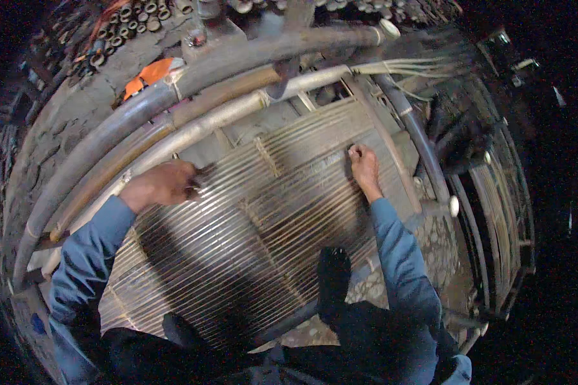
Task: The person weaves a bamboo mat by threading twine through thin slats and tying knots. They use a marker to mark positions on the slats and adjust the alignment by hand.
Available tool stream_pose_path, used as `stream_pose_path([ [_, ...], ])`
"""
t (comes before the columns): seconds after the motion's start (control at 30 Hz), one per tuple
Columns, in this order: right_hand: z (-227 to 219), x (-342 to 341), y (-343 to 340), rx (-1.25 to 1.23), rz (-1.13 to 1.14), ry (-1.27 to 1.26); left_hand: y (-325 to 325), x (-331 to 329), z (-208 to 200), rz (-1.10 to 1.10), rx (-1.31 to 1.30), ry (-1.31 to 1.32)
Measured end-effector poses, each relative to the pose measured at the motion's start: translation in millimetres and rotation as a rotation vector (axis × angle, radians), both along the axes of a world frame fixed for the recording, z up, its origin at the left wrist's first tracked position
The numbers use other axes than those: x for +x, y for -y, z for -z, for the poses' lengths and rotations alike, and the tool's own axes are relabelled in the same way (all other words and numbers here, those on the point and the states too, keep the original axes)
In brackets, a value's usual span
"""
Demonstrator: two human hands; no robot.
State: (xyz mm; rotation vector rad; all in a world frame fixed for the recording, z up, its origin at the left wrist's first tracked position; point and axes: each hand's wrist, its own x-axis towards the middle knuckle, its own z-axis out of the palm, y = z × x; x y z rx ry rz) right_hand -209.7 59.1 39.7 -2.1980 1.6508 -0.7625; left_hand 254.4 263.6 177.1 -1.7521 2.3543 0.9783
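Observation:
In front of me lies a panel of thin parallel bamboo slats (218,244), crossed by several woven bindings (266,157). Over the panel's far left part is my left hand (164,184), its fingers curled closed. A small dark shape shows by its fingertips, too unclear to name. My right hand (365,168) is at the panel's right side, beside a flat board (382,151). Its fingers are bent together in a pinch; whatever they hold, if anything, is hidden.
Thick bamboo poles (237,54) run along the panel's far side. Another pole (417,131) stands at the right. An orange cloth (151,76) lies beyond the poles. Cut bamboo ends (135,22) are stacked at the far left. Stony ground (430,244) shows on the right.

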Motion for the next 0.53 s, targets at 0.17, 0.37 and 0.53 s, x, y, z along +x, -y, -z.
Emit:
stream_pose_path([
  [0.17,12.9,8.9,81.3,-0.068,-0.028,-0.065,76.9,-90.6,-51.8,0.095,-0.054,0.063],
  [0.37,39.9,17.1,119.7,-0.295,-0.273,-0.301,144.9,-155.7,-16.1,-0.113,-0.199,-0.002],
  [0.53,67.1,12.1,129.9,-0.285,-0.401,-0.408,215.5,-231.4,90.9,-0.513,-0.434,-0.034],
])
